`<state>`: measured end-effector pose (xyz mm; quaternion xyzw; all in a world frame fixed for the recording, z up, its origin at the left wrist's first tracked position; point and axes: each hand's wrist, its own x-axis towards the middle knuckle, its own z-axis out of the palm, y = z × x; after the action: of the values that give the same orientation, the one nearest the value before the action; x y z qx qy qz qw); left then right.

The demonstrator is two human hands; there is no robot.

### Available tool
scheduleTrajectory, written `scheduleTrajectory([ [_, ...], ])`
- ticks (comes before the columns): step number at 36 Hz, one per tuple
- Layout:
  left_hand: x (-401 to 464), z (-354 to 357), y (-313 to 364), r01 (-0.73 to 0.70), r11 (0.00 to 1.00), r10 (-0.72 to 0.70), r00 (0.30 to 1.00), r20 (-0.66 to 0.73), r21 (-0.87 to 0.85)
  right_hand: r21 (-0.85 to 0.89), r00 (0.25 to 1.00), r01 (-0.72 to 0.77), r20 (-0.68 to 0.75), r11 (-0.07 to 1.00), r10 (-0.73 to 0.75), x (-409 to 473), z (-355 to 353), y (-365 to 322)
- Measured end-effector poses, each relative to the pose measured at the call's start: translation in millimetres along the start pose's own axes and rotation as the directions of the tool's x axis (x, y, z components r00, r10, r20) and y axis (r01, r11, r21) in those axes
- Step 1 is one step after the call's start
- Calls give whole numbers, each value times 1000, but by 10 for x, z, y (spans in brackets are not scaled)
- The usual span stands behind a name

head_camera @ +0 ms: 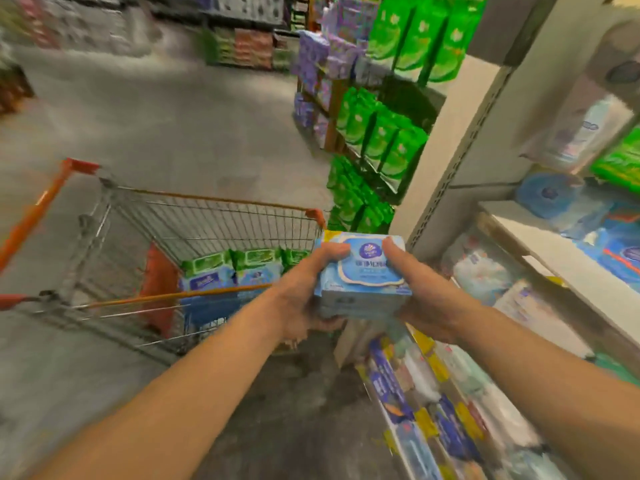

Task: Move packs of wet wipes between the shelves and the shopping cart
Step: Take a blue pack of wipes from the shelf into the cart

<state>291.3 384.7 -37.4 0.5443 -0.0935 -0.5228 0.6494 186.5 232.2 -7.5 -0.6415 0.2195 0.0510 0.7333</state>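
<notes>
Blue wet wipes pack gripped between left hand and right hand, thumbs pressed on top, held between shopping cart and shelves. More packs seen in cart.

Shop aisle, grey concrete floor
Green packs fill an end rack — a pale perforated upright stands just beside.
</notes>
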Motion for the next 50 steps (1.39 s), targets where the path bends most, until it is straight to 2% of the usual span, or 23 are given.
scheduleTrajectory([
  [6, 37, -475, 236, -3, 1000, 0, 989, -148, -23, 13, 1000, -25, -8, 1000, 25, 688, 257, -82],
  [14, 344, -1048, 472, -39, 999, 35, 962, -270, -7, 42, 1000, -29, -5, 999, 30, 1504, 484, -208],
  [18, 686, -1288, 664, -83, 996, 68, 954, -294, -40, 38, 998, -49, 49, 998, 47, 1982, 429, -338],
  [24, 1422, -1523, 1006, -76, 995, 52, 937, -345, -57, -93, 988, -74, 132, 993, 86, 2703, 110, -520],
  [28, 1901, -1658, 1196, -59, 994, 25, 945, -325, -94, -73, 994, -52, 89, 996, 58, 3151, -69, -620],
  [32, 2333, -1820, 1296, -36, 997, 14, 947, -320, -63, -69, 997, -60, 52, 996, 64, 3577, -211, -622],
  [38, 2863, -2104, 1190, 52, 998, -63, 955, -291, -45, -22, 993, -116, -5, 993, 116, 4047, -412, -330],
  [46, 3693, -2337, 507, 190, 980, -201, 922, -331, -67, 15, 952, -255, -169, 967, 253, 4643, -722, 571],
  [50, 4098, -2431, 102, 235, 957, -281, 890, -360, -167, 60, 929, -327, -165, 943, 333, 4891, -866, 1037],
])
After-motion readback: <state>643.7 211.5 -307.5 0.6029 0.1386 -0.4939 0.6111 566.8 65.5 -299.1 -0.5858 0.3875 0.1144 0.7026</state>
